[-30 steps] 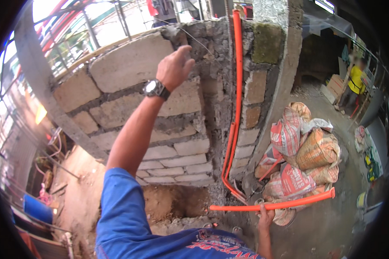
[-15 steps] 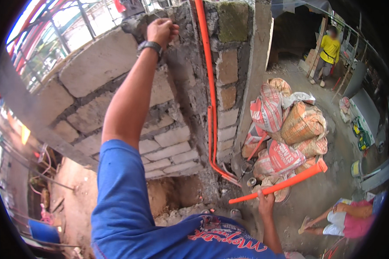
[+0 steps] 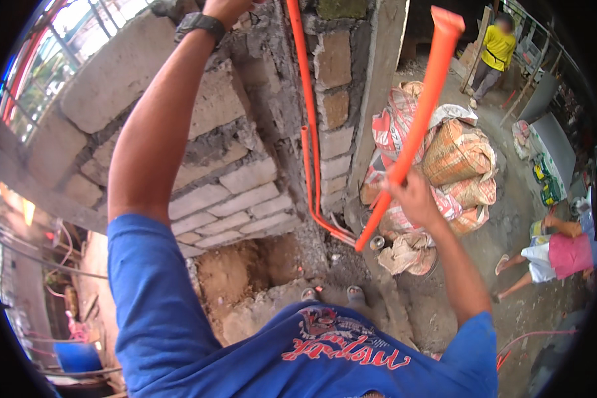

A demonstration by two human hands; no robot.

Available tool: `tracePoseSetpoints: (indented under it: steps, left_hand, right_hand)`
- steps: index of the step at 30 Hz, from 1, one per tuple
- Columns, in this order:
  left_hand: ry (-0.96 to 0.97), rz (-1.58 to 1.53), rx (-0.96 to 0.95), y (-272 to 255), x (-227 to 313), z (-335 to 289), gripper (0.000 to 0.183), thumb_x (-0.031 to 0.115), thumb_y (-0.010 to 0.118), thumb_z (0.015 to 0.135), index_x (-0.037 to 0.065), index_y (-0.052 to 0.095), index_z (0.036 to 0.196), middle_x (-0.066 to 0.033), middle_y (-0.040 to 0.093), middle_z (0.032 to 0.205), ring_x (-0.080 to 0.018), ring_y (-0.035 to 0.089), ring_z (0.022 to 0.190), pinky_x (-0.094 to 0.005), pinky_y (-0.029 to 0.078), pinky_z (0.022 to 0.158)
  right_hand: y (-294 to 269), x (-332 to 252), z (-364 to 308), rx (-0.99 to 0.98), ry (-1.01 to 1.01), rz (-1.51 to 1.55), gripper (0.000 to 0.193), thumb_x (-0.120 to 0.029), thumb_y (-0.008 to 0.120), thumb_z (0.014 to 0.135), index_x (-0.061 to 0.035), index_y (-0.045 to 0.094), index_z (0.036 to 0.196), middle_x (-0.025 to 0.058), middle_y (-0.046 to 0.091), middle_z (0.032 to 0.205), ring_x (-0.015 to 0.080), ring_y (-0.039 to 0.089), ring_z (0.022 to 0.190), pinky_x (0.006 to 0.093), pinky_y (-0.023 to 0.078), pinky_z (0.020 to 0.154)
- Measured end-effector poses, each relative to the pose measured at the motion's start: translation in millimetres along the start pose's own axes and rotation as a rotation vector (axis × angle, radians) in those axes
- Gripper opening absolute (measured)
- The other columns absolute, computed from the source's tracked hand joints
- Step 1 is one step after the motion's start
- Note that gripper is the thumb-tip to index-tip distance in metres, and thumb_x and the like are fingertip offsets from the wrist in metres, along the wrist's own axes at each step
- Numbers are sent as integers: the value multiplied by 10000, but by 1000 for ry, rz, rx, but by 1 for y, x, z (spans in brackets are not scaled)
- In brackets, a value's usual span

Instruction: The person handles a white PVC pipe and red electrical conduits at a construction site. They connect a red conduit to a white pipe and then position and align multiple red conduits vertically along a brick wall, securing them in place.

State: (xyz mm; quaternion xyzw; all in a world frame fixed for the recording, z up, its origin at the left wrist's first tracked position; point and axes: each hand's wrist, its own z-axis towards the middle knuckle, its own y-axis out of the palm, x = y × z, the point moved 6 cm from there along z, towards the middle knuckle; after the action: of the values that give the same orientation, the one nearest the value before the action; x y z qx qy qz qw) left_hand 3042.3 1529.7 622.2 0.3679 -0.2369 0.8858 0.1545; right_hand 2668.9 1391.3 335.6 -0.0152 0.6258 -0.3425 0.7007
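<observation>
My right hand [image 3: 412,199] is closed around an orange plastic pipe [image 3: 423,109]. The pipe slants upward, its flared end at the top and its narrow end low beside the wall base. My left arm reaches up to the top of the block wall [image 3: 205,109]. Only part of my left hand [image 3: 227,9] shows at the upper edge, so its fingers are mostly hidden. Between the arms, a fixed orange conduit [image 3: 303,66] runs down a mortar groove, with a shorter orange pipe [image 3: 306,159] beside it. Both bend outward near the floor.
Stacked sacks [image 3: 454,156] lie right of the wall column [image 3: 378,86]. A dug hollow [image 3: 245,265] lies at the wall's foot, close to my sandalled feet. A person in yellow [image 3: 499,48] stands far right; another person in pink [image 3: 572,255] is nearer. A blue drum [image 3: 77,357] sits lower left.
My right hand has lifted the orange pipe up and turned it from nearly level to steep. My left hand has gone further up, partly out of view.
</observation>
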Motion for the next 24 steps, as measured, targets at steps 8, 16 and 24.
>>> tracePoseSetpoints:
  steps: [8, 16, 24]
  left_hand:
    - [16, -125, -57, -44, -14, -13, 130, 109, 566, 1012, 56, 616, 1119, -73, 670, 805, -120, 628, 622, -257, 488, 495]
    - [-43, -34, 6, -39, -4, -20, 118, 88, 556, 998, 49, 634, 1077, -79, 681, 793, -145, 647, 614, -273, 499, 504]
    - [-28, 18, 31, -31, -4, -17, 122, 112, 568, 1003, 42, 643, 1068, -77, 684, 813, -145, 646, 643, -275, 516, 535]
  right_hand:
    - [11, -120, 208, 40, -456, -175, 475, -503, 690, 923, -41, 635, 1018, 110, 681, 894, 212, 655, 857, 387, 516, 816]
    - [46, -132, 292, 149, -451, -256, 562, -533, 714, 890, -54, 659, 1178, 160, 726, 1022, 322, 700, 984, 429, 536, 877]
    - [67, -111, 306, 87, -418, -147, 565, -514, 740, 884, -44, 648, 1184, 134, 720, 1041, 273, 689, 1003, 413, 533, 884]
